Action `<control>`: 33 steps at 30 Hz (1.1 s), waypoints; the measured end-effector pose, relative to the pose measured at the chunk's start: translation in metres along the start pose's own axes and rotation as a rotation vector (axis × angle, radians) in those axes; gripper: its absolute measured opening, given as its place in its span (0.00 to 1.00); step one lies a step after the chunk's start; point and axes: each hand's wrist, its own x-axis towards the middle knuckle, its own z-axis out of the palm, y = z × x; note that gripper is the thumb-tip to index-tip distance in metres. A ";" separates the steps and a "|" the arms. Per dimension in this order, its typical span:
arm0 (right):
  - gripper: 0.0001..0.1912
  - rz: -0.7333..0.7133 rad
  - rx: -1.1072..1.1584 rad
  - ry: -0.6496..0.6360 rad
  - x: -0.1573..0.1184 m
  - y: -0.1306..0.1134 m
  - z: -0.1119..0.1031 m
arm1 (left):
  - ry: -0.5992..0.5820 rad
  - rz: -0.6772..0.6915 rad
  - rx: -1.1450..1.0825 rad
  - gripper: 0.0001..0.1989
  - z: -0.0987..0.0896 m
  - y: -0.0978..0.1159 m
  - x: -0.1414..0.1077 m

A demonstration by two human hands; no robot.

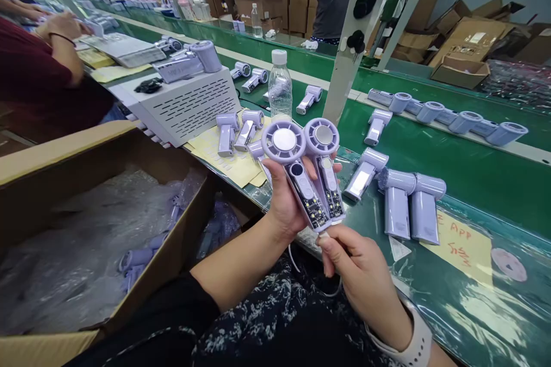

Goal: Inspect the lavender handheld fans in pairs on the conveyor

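Observation:
My left hand (286, 200) is closed round two lilac handheld fans, held side by side with their round heads up. The nearer handheld fan (303, 186) shows a circuit board through its clear handle cover. Just behind it is the second handheld fan (328, 175), its board visible too. At the foot of the handles, my right hand (357, 261) pinches a white cable plug (323, 235) against the nearer fan's bottom end. Whether the plug is fully seated I cannot tell. A white cable (293, 258) hangs below the hands.
Several lilac fans lie on the green bench (508, 200), among them a wrapped fan (396, 203) at right. An open carton (189, 223) with plastic-wrapped fans stands at left. A plastic bottle (279, 89), a vented white box (189, 109) and a post (344, 69) stand beyond my hands. Co-workers are farther back.

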 end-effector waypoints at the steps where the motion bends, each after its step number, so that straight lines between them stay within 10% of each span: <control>1: 0.22 0.000 0.015 -0.018 0.001 0.000 0.000 | -0.007 -0.005 0.010 0.37 0.000 0.001 0.000; 17: 0.25 0.162 0.423 0.189 -0.013 0.010 0.021 | -0.102 0.044 0.095 0.38 0.000 -0.017 -0.001; 28: 0.24 0.119 0.181 0.117 -0.011 0.015 0.019 | -0.078 0.046 0.153 0.39 -0.007 -0.016 -0.004; 33: 0.20 -0.139 -0.025 -0.004 -0.005 0.005 -0.014 | 0.024 0.103 0.100 0.38 -0.008 0.000 0.006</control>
